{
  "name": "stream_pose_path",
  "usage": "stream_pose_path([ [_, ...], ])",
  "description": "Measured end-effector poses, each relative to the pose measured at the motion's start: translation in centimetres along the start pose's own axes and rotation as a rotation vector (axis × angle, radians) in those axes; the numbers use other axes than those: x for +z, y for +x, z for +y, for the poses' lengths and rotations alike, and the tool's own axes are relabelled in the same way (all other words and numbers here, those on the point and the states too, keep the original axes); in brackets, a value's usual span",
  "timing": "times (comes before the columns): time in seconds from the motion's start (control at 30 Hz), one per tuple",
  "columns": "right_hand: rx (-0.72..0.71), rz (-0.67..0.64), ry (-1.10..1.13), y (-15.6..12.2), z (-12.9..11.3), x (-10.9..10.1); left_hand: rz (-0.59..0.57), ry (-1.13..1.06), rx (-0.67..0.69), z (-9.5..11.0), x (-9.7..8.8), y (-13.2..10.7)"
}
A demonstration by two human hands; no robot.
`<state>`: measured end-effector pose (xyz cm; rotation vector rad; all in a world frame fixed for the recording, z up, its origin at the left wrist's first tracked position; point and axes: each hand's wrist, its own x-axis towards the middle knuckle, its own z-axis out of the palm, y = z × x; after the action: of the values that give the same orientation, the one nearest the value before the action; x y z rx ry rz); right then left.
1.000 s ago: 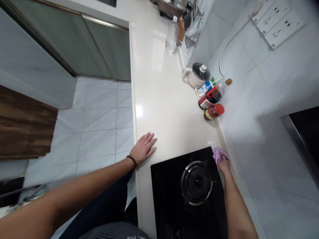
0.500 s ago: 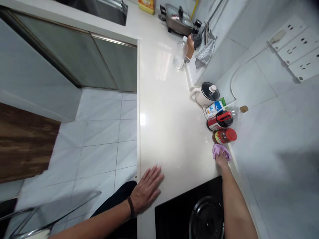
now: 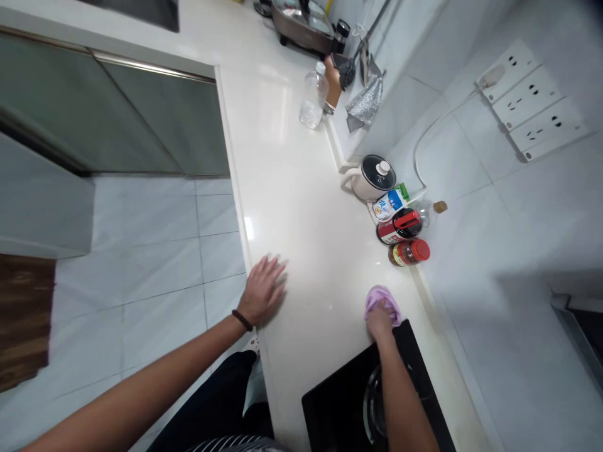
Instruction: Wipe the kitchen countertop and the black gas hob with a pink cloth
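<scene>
Right hand (image 3: pixel 379 321) bunched on purple cloth (image 3: pixel 382 299) on counter (image 3: pixel 301 207) beside stove (image 3: pixel 348 402); left hand (image 3: pixel 260 290) flat, fingers spread, near counter edge.

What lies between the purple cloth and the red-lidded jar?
Head view: only bare white countertop separates the purple cloth, under the right hand, from the red-lidded jar.

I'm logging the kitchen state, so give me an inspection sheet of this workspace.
Surface: white counter, glossy, with a black hob at the near end.
Job's things: purple cloth at the hob's far edge.
Clutter: jars, bottles, small pot along the wall.
Hands: left hand flat at the counter edge; right hand pressing the cloth.
Cables: white cord up to the wall sockets.
Surroundings: tiled floor, grey cabinets.
</scene>
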<state>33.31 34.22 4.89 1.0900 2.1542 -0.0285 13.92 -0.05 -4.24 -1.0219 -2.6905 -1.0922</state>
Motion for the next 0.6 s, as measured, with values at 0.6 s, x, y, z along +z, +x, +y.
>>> stream_pose_path([
  [0.6,0.21,0.055,0.101,7.1,6.3,-5.4,-0.078,0.15,0.046,-0.5,-0.5,2.9],
])
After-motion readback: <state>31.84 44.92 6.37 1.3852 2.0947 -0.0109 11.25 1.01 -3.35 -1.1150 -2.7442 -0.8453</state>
